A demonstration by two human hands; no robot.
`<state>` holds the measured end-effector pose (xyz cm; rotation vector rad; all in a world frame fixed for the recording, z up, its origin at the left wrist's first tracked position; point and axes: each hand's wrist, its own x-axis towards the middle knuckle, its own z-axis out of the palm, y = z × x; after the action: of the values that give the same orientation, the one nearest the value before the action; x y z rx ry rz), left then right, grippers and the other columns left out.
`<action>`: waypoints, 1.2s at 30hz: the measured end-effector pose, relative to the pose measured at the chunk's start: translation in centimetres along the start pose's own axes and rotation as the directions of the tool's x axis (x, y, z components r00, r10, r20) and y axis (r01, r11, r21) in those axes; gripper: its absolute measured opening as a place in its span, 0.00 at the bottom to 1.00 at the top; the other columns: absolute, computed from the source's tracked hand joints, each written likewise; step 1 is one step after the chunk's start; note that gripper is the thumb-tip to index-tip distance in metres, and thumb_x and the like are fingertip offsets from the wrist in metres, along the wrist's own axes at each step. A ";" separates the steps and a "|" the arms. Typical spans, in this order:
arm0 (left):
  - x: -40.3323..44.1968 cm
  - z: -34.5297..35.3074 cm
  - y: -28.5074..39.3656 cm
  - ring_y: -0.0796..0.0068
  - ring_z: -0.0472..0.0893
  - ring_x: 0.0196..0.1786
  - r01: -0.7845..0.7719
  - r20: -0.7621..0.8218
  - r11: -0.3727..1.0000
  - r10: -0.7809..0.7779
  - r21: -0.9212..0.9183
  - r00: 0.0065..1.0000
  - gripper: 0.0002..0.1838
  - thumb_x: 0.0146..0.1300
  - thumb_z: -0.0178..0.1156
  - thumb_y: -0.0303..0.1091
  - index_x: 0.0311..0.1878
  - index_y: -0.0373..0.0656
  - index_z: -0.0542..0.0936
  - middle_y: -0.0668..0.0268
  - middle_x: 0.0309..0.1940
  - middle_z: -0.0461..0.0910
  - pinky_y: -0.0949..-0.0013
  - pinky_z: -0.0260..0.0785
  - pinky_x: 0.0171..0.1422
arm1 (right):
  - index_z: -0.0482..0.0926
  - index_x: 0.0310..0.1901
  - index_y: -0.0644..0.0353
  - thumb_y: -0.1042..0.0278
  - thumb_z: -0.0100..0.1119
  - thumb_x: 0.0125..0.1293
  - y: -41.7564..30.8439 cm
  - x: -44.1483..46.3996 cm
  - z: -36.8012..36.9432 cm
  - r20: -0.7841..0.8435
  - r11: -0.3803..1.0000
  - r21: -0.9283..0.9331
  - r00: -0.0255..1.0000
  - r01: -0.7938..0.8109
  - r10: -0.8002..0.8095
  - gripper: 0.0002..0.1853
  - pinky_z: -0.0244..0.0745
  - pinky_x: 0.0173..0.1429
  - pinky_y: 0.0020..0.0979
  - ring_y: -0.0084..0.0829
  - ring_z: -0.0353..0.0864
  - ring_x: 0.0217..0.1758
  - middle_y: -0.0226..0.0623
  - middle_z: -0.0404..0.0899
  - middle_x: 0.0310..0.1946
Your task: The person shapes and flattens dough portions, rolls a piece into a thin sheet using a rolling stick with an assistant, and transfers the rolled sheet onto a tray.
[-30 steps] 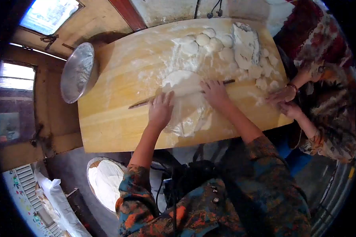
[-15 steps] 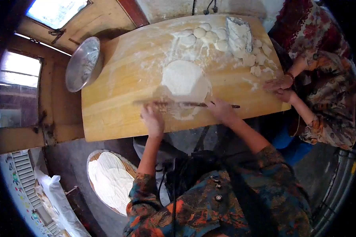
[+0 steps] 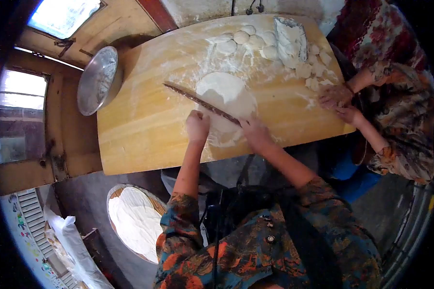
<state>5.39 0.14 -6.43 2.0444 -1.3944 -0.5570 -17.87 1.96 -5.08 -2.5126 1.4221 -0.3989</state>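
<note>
A thin dark rolling pin [image 3: 202, 103] slants over a flat round sheet of dough [image 3: 229, 96] on the floured wooden board [image 3: 140, 120]. My right hand [image 3: 256, 135] is closed round the pin's lower right end, near the sheet's right edge. Closed beside the sheet's lower left edge is my left hand [image 3: 197, 126], below the pin; what its fingers hold, if anything, is hidden. Several small dough rounds [image 3: 255, 42] lie at the back of the board, next to a large floury dough piece [image 3: 290, 43] and smaller lumps [image 3: 314, 67].
A metal bowl [image 3: 97, 81] stands at the board's left edge. Another person's hands [image 3: 340, 101] rest near the board's right edge. Below left, a round tray holds thin dough sheets [image 3: 136, 219]. Windows and a wooden wall are at the left.
The pin has come off the dough, toward me, then swung to a slant over it with its left end farther away. My left hand has let go of the pin and closed.
</note>
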 end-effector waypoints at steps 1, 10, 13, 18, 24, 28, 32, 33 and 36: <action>-0.2 -0.2 0.7 0.48 0.81 0.35 0.022 -0.034 0.994 -0.019 0.108 0.999 0.16 0.53 0.65 0.42 0.35 0.38 0.79 0.50 0.34 0.82 0.49 0.73 0.40 | 0.73 0.60 0.57 0.73 0.49 0.62 0.3 -0.2 0.1 -0.002 1.000 0.000 1.000 0.006 -0.006 0.22 0.76 0.48 0.45 0.48 0.76 0.46 0.46 0.74 0.44; 0.4 -0.4 2.6 0.54 0.82 0.37 0.272 0.188 0.950 -0.243 -0.151 0.952 0.18 0.57 0.64 0.36 0.46 0.34 0.74 0.50 0.36 0.80 0.56 0.76 0.42 | 0.71 0.63 0.51 0.66 0.56 0.60 0.8 -0.6 -1.4 0.103 0.994 0.104 0.995 -0.024 0.013 0.26 0.75 0.49 0.44 0.45 0.77 0.44 0.46 0.73 0.44; 0.9 -0.2 5.4 0.63 0.81 0.44 0.435 0.363 0.313 -0.264 -0.845 0.894 0.14 0.57 0.55 0.21 0.47 0.38 0.76 0.54 0.45 0.78 0.56 0.75 0.47 | 0.71 0.63 0.54 0.63 0.57 0.58 -0.5 1.0 -1.1 -0.246 0.998 0.001 0.967 0.066 -0.064 0.28 0.73 0.50 0.42 0.43 0.76 0.44 0.42 0.73 0.41; 2.4 -0.2 4.0 0.62 0.74 0.58 -0.530 0.155 0.844 0.515 0.078 0.843 0.19 0.55 0.55 0.24 0.52 0.47 0.78 0.62 0.50 0.77 0.51 0.57 0.66 | 0.72 0.60 0.56 0.63 0.58 0.55 -1.4 5.4 1.6 -0.123 0.995 -0.073 0.990 0.064 -0.072 0.27 0.71 0.51 0.41 0.41 0.74 0.46 0.37 0.73 0.38; -2.3 -3.1 3.3 0.60 0.75 0.53 -0.631 0.443 0.753 0.509 0.186 0.738 0.19 0.56 0.54 0.27 0.51 0.51 0.80 0.64 0.46 0.78 0.55 0.61 0.61 | 0.75 0.57 0.58 0.69 0.53 0.55 1.5 2.2 -0.6 0.015 0.946 0.029 0.946 0.322 -0.323 0.24 0.70 0.52 0.41 0.39 0.73 0.48 0.37 0.74 0.38; -5.4 -2.6 2.7 0.57 0.74 0.54 -0.598 0.476 0.802 0.521 0.011 0.708 0.19 0.56 0.56 0.29 0.53 0.51 0.79 0.62 0.46 0.76 0.55 0.63 0.59 | 0.72 0.61 0.61 0.63 0.53 0.58 0.2 -2.5 -1.4 0.078 0.936 -0.115 0.943 0.332 -0.325 0.27 0.62 0.63 0.51 0.44 0.70 0.59 0.44 0.74 0.55; -4.7 -3.2 3.9 0.54 0.71 0.60 -0.623 0.347 0.765 0.547 0.161 0.761 0.23 0.58 0.56 0.31 0.59 0.50 0.76 0.56 0.55 0.74 0.52 0.61 0.63 | 0.66 0.65 0.63 0.57 0.55 0.58 -0.9 0.3 -0.8 0.136 0.966 -0.202 0.981 0.161 -0.135 0.34 0.54 0.69 0.52 0.45 0.65 0.67 0.47 0.67 0.64; -4.3 -3.4 4.4 0.54 0.71 0.61 -0.631 0.268 0.741 0.575 0.230 0.773 0.24 0.59 0.56 0.31 0.61 0.49 0.75 0.56 0.57 0.73 0.52 0.60 0.65 | 0.66 0.65 0.63 0.54 0.58 0.58 -0.9 2.7 -0.8 0.069 0.968 -0.234 0.995 0.090 -0.076 0.35 0.54 0.70 0.51 0.46 0.64 0.68 0.48 0.67 0.64; -3.8 -3.9 4.7 0.52 0.66 0.67 -0.559 0.289 0.812 0.502 0.165 0.815 0.27 0.60 0.56 0.34 0.65 0.47 0.70 0.54 0.63 0.69 0.48 0.57 0.68 | 0.66 0.65 0.65 0.51 0.60 0.57 -1.2 3.6 -1.3 0.044 0.981 -0.186 0.998 0.047 -0.040 0.37 0.53 0.71 0.51 0.46 0.63 0.69 0.49 0.66 0.65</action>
<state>3.32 3.30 -0.36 1.6663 -2.1760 -0.3944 -15.59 -0.59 -3.00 -2.6871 1.4541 -0.2305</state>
